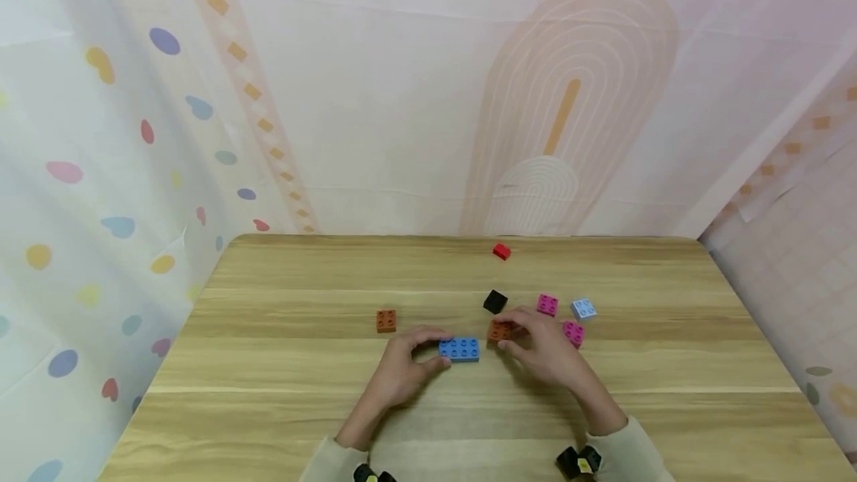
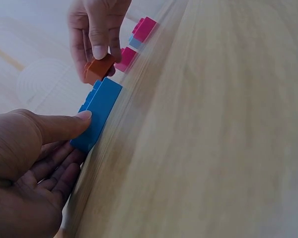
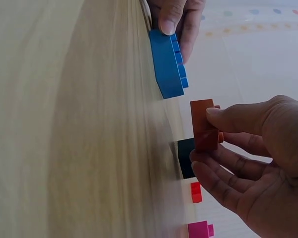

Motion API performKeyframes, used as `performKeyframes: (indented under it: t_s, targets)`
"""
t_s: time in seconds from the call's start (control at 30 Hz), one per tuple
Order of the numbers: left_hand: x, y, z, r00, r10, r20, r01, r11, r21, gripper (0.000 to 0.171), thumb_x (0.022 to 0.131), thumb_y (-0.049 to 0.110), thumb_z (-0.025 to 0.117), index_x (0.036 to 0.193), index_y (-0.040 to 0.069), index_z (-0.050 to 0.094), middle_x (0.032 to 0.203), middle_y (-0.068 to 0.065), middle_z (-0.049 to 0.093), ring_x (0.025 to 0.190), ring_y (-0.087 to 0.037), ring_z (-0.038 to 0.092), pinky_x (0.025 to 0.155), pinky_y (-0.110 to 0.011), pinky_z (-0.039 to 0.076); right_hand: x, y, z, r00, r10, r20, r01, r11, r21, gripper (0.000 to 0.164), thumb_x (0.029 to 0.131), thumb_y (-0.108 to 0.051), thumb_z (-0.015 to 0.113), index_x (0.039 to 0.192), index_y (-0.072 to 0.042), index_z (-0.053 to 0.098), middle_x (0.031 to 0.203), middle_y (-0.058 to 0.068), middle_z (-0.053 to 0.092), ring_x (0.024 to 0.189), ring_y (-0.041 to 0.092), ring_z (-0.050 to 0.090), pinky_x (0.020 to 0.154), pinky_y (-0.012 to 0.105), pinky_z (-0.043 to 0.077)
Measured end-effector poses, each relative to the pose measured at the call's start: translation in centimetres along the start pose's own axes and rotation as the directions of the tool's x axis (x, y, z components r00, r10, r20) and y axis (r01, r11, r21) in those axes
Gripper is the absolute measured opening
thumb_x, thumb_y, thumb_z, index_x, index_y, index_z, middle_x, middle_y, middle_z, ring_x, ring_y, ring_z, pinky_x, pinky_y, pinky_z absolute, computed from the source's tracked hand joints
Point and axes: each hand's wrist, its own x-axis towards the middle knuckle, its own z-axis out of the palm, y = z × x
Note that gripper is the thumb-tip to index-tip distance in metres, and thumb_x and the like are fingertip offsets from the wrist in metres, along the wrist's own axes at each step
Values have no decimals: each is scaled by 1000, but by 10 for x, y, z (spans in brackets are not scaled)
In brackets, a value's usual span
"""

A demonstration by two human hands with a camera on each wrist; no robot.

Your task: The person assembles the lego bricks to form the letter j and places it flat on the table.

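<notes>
A long blue toy brick [image 1: 459,349] lies flat on the wooden table, studs up. My left hand [image 1: 402,368] pinches its left end between thumb and fingers. To the right, my right hand [image 1: 541,344] pinches a brown-orange square brick [image 1: 498,331]; in the right wrist view this orange brick [image 3: 204,126] appears raised slightly off the table. A small gap separates it from the blue brick [image 3: 168,67]. Just behind the right hand sits a black brick [image 1: 495,301]. One pink brick [image 1: 573,332] is partly covered by that hand.
Another brown-orange brick [image 1: 386,320] lies behind the left hand. A second pink brick [image 1: 547,304] and a light blue brick [image 1: 584,309] stand at the right. Near the back edge of the table [image 1: 268,370] is a small red brick [image 1: 501,251]. Patterned curtains [image 1: 375,95] hang behind.
</notes>
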Motion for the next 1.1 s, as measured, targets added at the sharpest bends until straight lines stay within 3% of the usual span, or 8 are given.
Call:
performKeyframes:
  t_s: [0.83, 1.1]
  targets:
    - [1, 1, -1, 1000, -2, -7, 2, 1000, -6, 35, 87, 9, 81, 119, 20, 76, 130, -3, 71, 129, -28, 61, 112, -53, 45, 0, -13, 12, 998, -70, 9, 70, 997, 15, 35, 93, -11, 75, 128, -13, 69, 115, 1, 71, 102, 18, 69, 89, 31, 58]
    - [0, 3, -2, 1000, -13, -2, 13, 1000, -13, 35, 88, 9, 80, 121, 19, 76, 133, -5, 69, 130, -30, 60, 113, -55, 44, -1, -14, 13, 999, -53, 4, 53, 998, 24, 35, 93, -11, 75, 128, -13, 70, 117, 1, 71, 104, 19, 69, 90, 33, 58]
